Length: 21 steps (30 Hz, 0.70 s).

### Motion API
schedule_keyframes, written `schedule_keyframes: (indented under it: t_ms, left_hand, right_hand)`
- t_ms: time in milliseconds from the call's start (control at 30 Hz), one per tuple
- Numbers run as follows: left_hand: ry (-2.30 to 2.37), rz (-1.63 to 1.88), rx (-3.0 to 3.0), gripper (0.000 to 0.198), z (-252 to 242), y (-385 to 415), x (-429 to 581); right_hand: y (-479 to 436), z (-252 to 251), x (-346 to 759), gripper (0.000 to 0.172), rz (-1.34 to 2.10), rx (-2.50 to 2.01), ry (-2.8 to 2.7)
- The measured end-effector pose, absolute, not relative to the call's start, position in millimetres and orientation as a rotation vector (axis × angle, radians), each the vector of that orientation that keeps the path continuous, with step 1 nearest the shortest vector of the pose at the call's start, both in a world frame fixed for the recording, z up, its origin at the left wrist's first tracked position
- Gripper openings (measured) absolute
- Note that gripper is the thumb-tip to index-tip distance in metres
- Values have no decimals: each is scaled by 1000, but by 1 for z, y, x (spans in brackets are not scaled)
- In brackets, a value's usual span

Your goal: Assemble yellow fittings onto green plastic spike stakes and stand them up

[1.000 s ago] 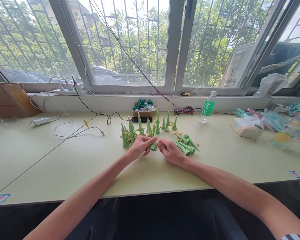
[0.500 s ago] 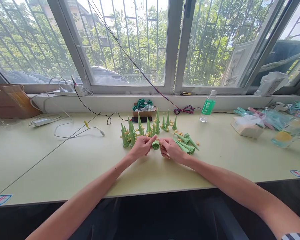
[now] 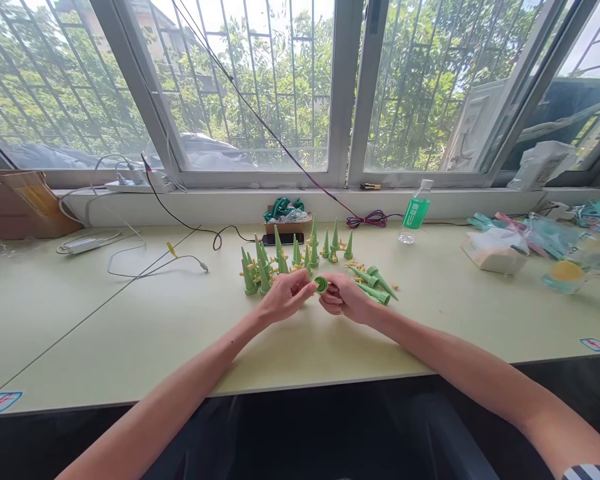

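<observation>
A green plastic watering spike [image 3: 321, 285] is between my hands just above the table, its round open end toward me and its tapered part hidden. My right hand [image 3: 347, 298] is closed around its right side. From the left, my left hand [image 3: 286, 297] presses its thumb against the rim, with the other fingers curled. Behind the hands stand several green spikes [image 3: 263, 275] with small yellow valves, points up. More green spikes [image 3: 375, 293] lie on their sides beyond my right hand, among small yellow pieces [image 3: 360, 265].
A phone [image 3: 283, 239] lies behind the standing spikes, before a small open box [image 3: 279, 227] of green and clear wrapping. A green-labelled bottle [image 3: 416, 212] stands back right, near a tissue pack [image 3: 495, 252]. White cables [image 3: 150, 270] cross the table at left.
The spike between my hands has shifted slightly right and up, toward my right hand. My left thumb now reaches across to its rim.
</observation>
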<state>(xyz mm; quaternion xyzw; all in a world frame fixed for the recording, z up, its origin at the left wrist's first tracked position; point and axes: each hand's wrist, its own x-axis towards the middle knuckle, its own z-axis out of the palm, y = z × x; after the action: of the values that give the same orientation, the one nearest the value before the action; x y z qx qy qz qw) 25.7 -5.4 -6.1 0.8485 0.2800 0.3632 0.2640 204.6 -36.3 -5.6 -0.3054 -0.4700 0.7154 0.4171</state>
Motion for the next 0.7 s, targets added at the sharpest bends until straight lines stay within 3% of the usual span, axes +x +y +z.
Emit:
schedule_keyframes:
  t_ms: [700]
  left_hand:
    - [780,783,2506,37,-4,-7,25]
  right_hand:
    - [-31,-17,205,47,1799,-806,-1160]
